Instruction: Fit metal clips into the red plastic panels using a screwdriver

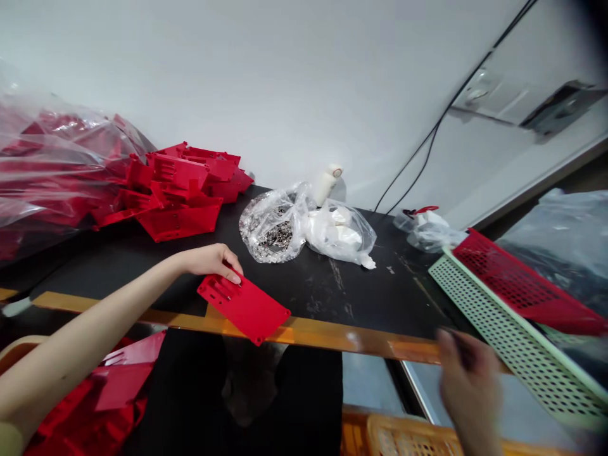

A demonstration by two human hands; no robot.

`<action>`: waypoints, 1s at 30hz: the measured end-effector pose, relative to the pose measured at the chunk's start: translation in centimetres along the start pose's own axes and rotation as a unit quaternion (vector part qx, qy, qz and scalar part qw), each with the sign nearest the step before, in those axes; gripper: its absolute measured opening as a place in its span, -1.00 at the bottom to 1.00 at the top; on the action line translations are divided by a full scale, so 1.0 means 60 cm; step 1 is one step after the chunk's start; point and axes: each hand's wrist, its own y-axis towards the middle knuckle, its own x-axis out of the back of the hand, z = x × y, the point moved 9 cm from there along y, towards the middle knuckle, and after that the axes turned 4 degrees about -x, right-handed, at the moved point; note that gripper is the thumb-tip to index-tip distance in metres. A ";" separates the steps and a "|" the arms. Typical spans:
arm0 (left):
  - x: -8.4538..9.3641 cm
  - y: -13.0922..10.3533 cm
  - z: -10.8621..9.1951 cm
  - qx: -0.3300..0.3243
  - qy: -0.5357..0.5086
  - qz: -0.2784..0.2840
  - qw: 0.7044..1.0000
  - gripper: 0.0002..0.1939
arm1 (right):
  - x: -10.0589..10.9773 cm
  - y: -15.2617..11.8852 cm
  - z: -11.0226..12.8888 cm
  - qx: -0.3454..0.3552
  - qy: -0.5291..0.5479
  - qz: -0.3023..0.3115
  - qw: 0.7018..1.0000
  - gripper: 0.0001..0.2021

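Observation:
A flat red plastic plate (249, 307) with slots and corner holes lies slanted over the front edge of the black table. My left hand (219, 263) grips its upper left corner, thumb on top. My right hand (468, 380) is at the table's front edge on the right, apart from the plate and close to a pale green basket. Motion smears its fingers; a dark patch shows by them, and I cannot make out whether it is a held thing. Nearest behind the plate is a clear bag of small metal parts (278, 231).
Red plastic parts (185, 183) are heaped at the back left beside a large plastic bag (52, 164). More red parts (114, 386) lie below the table edge. A bag of white pieces (342, 231) and a white bottle (327, 183) stand near the wall. The green basket (513, 335) is at right.

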 end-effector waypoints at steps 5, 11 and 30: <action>0.037 0.033 -0.018 -0.034 0.089 -0.084 0.992 -0.62 | -0.218 0.018 0.127 0.161 0.053 0.214 0.962 -0.77; -0.001 -0.049 -0.102 -0.069 0.239 -0.216 0.944 -0.50 | -0.360 0.023 0.243 0.236 0.056 0.363 0.900 -0.86; -0.110 -0.138 -0.095 -0.139 0.288 -0.341 0.884 -0.63 | -0.477 0.052 0.360 0.235 0.151 0.452 0.847 -0.80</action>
